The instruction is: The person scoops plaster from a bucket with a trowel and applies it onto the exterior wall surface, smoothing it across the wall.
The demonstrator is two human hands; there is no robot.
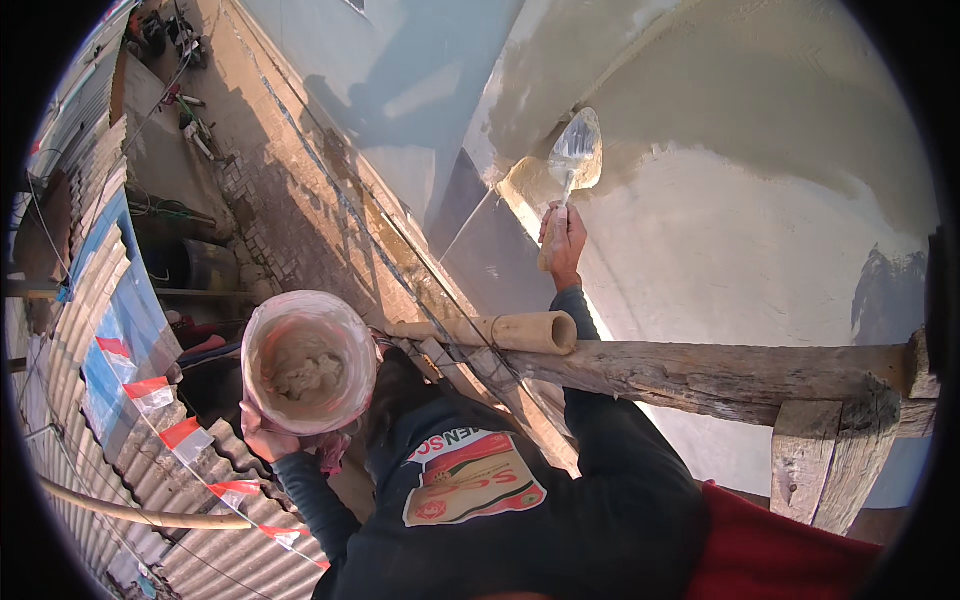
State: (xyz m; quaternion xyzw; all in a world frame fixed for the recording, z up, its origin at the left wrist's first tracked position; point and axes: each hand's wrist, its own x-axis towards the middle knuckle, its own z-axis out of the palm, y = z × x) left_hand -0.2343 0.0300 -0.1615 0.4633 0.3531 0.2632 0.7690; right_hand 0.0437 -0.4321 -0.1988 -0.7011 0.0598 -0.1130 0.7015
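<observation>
My right hand (pixel 566 243) is closed round the handle of a trowel (pixel 577 142), its pointed metal blade lying at the wall by the corner edge. Wet grey plaster (pixel 710 105) covers the upper part of the wall, with a paler smooth area (pixel 730 235) below. My left hand (pixel 268 436) grips the side of a round, plaster-smeared bucket (pixel 256 400), held out to my left. Inside the bucket sits a lump of wet mortar (pixel 303 368). Part of the left hand's fingers is hidden by the bucket.
A rough wooden beam (pixel 690 375) and a bamboo pole (pixel 530 332) cross in front of me, below my right hand. Wooden posts (pixel 835 455) stand at the right. Corrugated roofs (pixel 110 370), a string of red and white flags (pixel 187 438) and a brick path (pixel 290 215) lie far below left.
</observation>
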